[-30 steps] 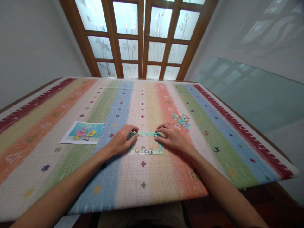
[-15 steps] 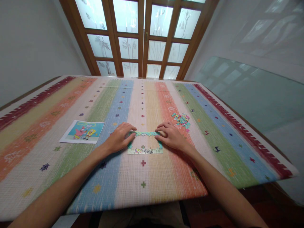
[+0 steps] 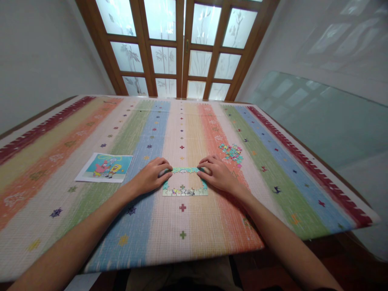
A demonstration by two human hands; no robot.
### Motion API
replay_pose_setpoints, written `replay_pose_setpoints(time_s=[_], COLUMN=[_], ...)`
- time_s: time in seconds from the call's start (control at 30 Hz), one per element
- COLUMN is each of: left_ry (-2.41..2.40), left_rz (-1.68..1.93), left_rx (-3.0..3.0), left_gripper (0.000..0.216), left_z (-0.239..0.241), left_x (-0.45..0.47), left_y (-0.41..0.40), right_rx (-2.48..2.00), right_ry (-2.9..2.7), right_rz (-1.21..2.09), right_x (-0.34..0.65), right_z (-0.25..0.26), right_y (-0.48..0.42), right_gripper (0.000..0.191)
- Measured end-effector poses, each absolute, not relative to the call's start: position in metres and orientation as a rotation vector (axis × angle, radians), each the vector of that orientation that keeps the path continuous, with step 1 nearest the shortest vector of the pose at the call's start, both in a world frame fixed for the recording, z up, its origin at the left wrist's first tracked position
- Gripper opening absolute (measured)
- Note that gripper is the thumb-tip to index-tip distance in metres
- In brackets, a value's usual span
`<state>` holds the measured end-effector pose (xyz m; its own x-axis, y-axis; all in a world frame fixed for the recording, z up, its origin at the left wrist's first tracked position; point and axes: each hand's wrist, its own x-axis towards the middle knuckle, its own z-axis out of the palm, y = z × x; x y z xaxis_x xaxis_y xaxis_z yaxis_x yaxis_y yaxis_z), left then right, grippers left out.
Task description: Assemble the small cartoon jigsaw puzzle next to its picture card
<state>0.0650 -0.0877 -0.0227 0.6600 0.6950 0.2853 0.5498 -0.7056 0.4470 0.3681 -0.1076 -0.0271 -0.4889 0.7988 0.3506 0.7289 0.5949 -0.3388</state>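
Note:
A jigsaw puzzle border (image 3: 185, 193) lies flat on the tablecloth in front of me, a rectangular ring of joined pieces with cloth showing through its middle. My left hand (image 3: 152, 176) is closed at the far left corner, thumb and fingers pinching the end of the top row (image 3: 184, 170). At the far right corner my right hand (image 3: 220, 174) grips the other end of that row in the same way. The fingertips partly cover both corners. Along the near side, the bottom row carries small printed figures.
Loose jigsaw pieces (image 3: 232, 152) form a pile beyond my right hand. To the left lies a printed reference picture (image 3: 106, 168) of two cartoon characters. A striped tablecloth (image 3: 178, 220) covers the table, whose near edge is just before me. Wooden glass-paned doors (image 3: 183, 60) stand behind.
My left fingers have shifted slightly and curled closer at the corner. The right hand keeps its place, and the puzzle border looks almost unmoved.

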Motion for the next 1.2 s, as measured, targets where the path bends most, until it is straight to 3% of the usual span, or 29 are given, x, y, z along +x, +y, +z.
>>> replay_pose_setpoints(time_s=[0.63, 1.2], left_ry=[1.031, 0.910], left_rz=[0.639, 0.635], left_rx=[2.549, 2.573], left_gripper=[0.023, 0.026], left_z=[-0.025, -0.017], left_x=[0.067, 0.056], left_y=[-0.089, -0.083], right_rx=[-1.201, -1.111], right_ry=[-2.377, -2.536], right_rz=[0.259, 0.198], right_x=[0.385, 0.380], right_z=[-0.022, -0.024], right_y=[-0.105, -0.112], right_gripper=[0.016, 0.031])
